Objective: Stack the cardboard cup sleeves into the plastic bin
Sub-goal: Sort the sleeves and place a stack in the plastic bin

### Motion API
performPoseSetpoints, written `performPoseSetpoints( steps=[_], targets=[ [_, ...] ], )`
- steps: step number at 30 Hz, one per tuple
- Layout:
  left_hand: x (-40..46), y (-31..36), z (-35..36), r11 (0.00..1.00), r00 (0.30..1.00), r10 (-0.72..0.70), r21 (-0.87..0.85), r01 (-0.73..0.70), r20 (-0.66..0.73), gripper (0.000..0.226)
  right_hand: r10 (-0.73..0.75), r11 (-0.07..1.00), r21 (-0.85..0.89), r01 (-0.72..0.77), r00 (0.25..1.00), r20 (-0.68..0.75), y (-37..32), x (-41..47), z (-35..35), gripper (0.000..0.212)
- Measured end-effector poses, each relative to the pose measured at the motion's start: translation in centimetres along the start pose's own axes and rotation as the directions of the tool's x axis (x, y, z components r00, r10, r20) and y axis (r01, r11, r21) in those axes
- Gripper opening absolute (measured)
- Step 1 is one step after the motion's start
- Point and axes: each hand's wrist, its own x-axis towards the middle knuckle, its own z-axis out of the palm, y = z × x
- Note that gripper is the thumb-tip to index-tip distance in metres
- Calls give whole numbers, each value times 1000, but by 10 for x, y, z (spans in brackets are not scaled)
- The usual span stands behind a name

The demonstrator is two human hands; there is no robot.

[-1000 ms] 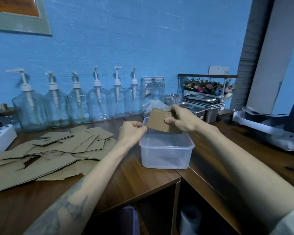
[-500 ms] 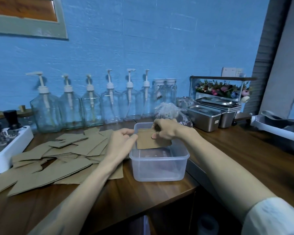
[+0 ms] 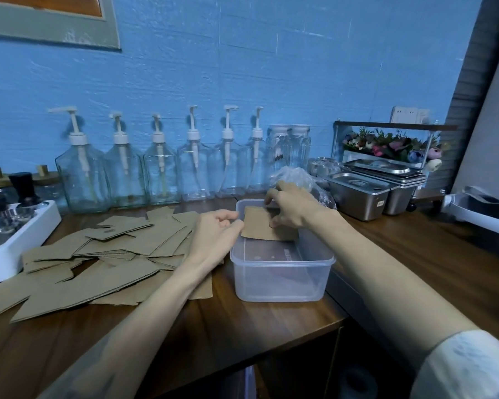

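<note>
Light: dim, cool and bluish, falling evenly.
Shadows: pump bottles (image 3: 82, 171) are casting soft shadows on the wall.
Edges: wide-angle lens is bending them.
Focus: slightly soft.

The cardboard sleeve (image 3: 267, 223), a second ago held above the far rim of the plastic bin (image 3: 283, 279), now sits lower, tilted inside the bin's far end. The right hand (image 3: 293, 207) has come down with it and pinches it from above. The left hand (image 3: 215, 233) has moved in to touch the sleeve's left edge.
</note>
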Motion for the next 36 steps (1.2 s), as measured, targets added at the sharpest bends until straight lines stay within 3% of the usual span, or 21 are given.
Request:
performPoseSetpoints(
  steps=[6, 11, 16, 19, 22, 31, 36],
  targets=[
    [1, -2, -4, 999, 999, -2, 50, 0, 41, 51, 13, 999, 50, -11, 999, -34, -1, -2, -2, 51],
    [3, -3, -11, 994, 998, 67, 88, -68, 10, 21, 30, 989, 148, -20, 997, -65, -2, -10, -13, 52],
    [4, -4, -42, 969, 983, 172, 192, -156, -67, 20, 6, 953, 301, 31, 993, -119, -18, -14, -37, 46],
    [0, -1, -76, 881, 971, 240, 424, -209, -21, 30, -43, 937, 338, 89, 989, -139, -43, -15, -53, 44],
    [-8, -3, -114, 788, 975, 218, 585, -193, 29, 43, -91, 907, 398, 139, 986, -136, -80, -14, -65, 44],
    [-43, -25, -212, 636, 981, 192, 759, -138, 17, 44, -212, 747, 606, 272, 962, -170, -211, -16, -53, 38],
    [-59, -48, -236, 565, 987, 156, 815, -130, 49, 43, -301, 782, 542, 307, 948, -103, -242, -19, -6, 39]
  ],
)
